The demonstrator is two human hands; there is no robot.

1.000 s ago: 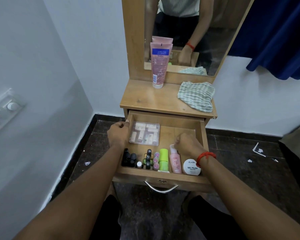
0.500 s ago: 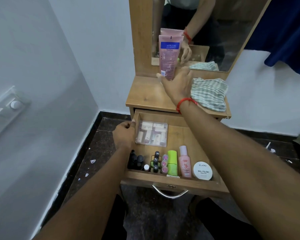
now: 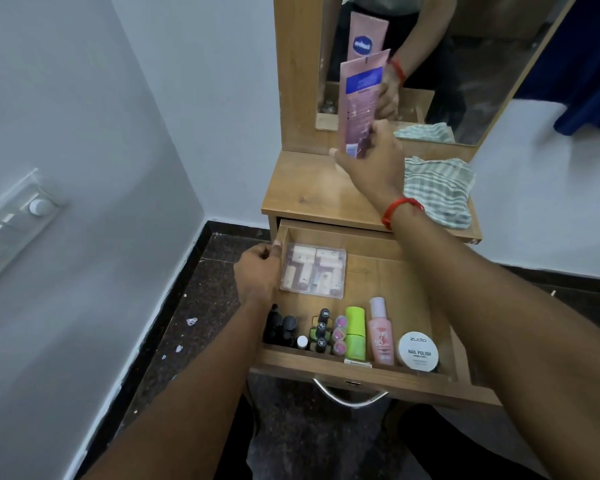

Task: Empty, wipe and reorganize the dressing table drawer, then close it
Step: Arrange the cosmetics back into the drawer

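The wooden drawer (image 3: 388, 271) stands pulled open under the dressing table top (image 3: 312, 192). My right hand (image 3: 374, 157) grips the lower end of a tall pink tube (image 3: 359, 102), lifted and tilted above the table top in front of the mirror. My left hand (image 3: 258, 271) holds the drawer's left wall beside a clear plastic box (image 3: 314, 270) of small bottles. Along the drawer front stand dark bottles (image 3: 281, 329), nail polishes (image 3: 321, 330), pink pots (image 3: 340, 336), a green bottle (image 3: 355, 329), a pink bottle (image 3: 380, 332) and a white nail polish jar (image 3: 418, 351).
A striped green cloth (image 3: 439, 192) lies crumpled on the right of the table top. The mirror (image 3: 465, 64) rises behind it. A white wall with a switch panel (image 3: 11, 223) is on the left, a blue curtain (image 3: 589, 64) hangs at right, and the drawer handle (image 3: 349, 396) faces me.
My right hand left the drawer, reached up to the table top, took hold of the pink tube and lifted it off the surface. My left hand stayed on the drawer's left wall.
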